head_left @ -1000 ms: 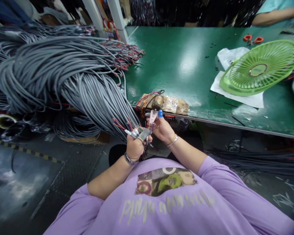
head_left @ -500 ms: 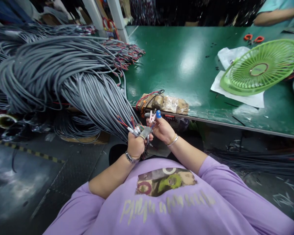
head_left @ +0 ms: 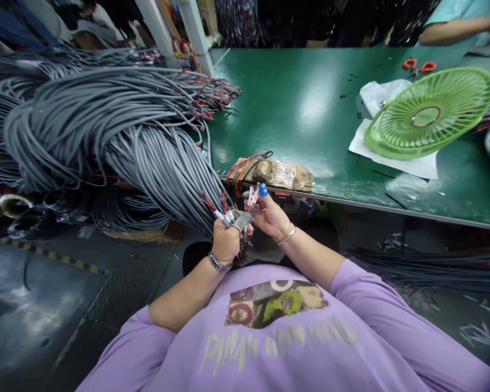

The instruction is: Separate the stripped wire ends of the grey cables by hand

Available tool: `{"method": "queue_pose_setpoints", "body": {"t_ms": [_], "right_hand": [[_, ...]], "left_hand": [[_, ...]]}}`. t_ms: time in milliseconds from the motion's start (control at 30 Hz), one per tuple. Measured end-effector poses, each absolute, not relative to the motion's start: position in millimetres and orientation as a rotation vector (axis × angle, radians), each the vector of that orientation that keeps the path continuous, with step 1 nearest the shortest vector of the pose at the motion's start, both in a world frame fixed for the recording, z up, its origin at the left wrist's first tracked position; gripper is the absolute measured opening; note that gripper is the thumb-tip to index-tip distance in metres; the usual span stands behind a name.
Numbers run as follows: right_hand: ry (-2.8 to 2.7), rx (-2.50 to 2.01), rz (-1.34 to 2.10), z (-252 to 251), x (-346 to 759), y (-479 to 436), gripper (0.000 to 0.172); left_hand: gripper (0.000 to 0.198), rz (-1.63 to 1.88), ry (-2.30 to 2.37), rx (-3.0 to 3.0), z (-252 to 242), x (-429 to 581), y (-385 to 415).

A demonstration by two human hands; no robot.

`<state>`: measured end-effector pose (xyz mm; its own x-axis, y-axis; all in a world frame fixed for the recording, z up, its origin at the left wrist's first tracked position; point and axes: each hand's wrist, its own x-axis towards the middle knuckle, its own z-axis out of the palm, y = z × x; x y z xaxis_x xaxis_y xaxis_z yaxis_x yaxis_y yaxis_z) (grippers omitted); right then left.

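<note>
My left hand (head_left: 225, 242) is closed in a fist round the ends of grey cables, with taped fingertips and coloured wire ends (head_left: 216, 209) sticking out above it. My right hand (head_left: 271, 215) is closed beside it, pinching small pink-sleeved wire ends (head_left: 252, 197); its thumb wears a blue tip. The cables run up left into a large grey cable bundle (head_left: 106, 125) draped over the left end of the table. Both hands hang just in front of the green table's edge (head_left: 351, 198).
A taped brown block with red and black wires (head_left: 273, 171) lies at the table edge just beyond my hands. A green fan grille (head_left: 430, 111) on white paper, orange-handled scissors (head_left: 418, 66) and another person's arm (head_left: 453, 30) are at the far right.
My hands stay together and have shifted only slightly; the right hand's pinched wire ends sit a little closer to the left fist. The view has tilted a little.
</note>
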<state>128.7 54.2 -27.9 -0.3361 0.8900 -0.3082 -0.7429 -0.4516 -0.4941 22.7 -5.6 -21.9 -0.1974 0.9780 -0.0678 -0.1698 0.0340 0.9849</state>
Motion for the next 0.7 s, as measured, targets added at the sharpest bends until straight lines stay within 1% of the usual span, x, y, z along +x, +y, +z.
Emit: {"method": "queue_pose_setpoints", "body": {"t_ms": [200,333,400,533,600,700], "right_hand": [[-0.415,-0.623,2.074,-34.5,141.4,51.4,0.053],[-0.515,-0.666,2.127,-31.1,147.2,51.1,0.057],[-0.578,-0.696,2.135,-27.7,147.8,51.4,0.054],[-0.656,-0.74,2.036,-25.4,146.1,51.8,0.04],[-0.651,-0.749,1.992,-26.7,144.5,52.0,0.039],[-0.617,-0.746,1.978,-28.3,142.1,53.3,0.042]], "left_hand": [[0.023,1.401,1.234,1.016,-29.9,10.4,-19.4],[0.022,1.437,1.227,1.013,-32.5,3.5,-25.2],[0.022,1.442,1.214,1.008,-32.1,2.8,-25.6],[0.024,1.436,1.188,0.969,-28.9,6.1,-22.4],[0.023,1.435,1.17,0.94,-26.1,9.1,-19.7],[0.023,1.424,1.156,0.921,-21.4,13.7,-15.8]]}}
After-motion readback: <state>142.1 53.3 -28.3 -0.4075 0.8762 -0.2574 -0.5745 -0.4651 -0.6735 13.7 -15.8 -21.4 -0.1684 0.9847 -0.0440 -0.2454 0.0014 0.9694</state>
